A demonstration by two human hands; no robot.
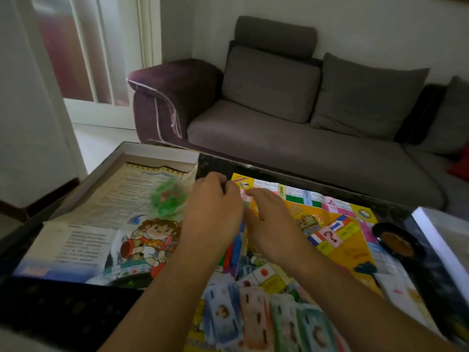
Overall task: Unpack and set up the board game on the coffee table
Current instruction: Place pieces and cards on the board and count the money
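A dark glossy counter (317, 185) is carrying an opened game board (337, 226), an open box (106, 171) lying on its left, a black dish (396, 241) and a white lid (441, 235) sitting at its right.

A grey sofa (291, 138) fills the upper right of the frame, with a dark purple armrest (172, 92) at its left end trimmed in pale piping. Grey back cushions (271, 82) lean against a white wall (380, 24), one under a padded headrest (275, 35). At far right sit a black cushion (418, 115) and a red one (460, 165). In the upper left, a white-framed frosted glass door (83, 54) lets in soft daylight over a pale floor (101, 141). The room is dim.
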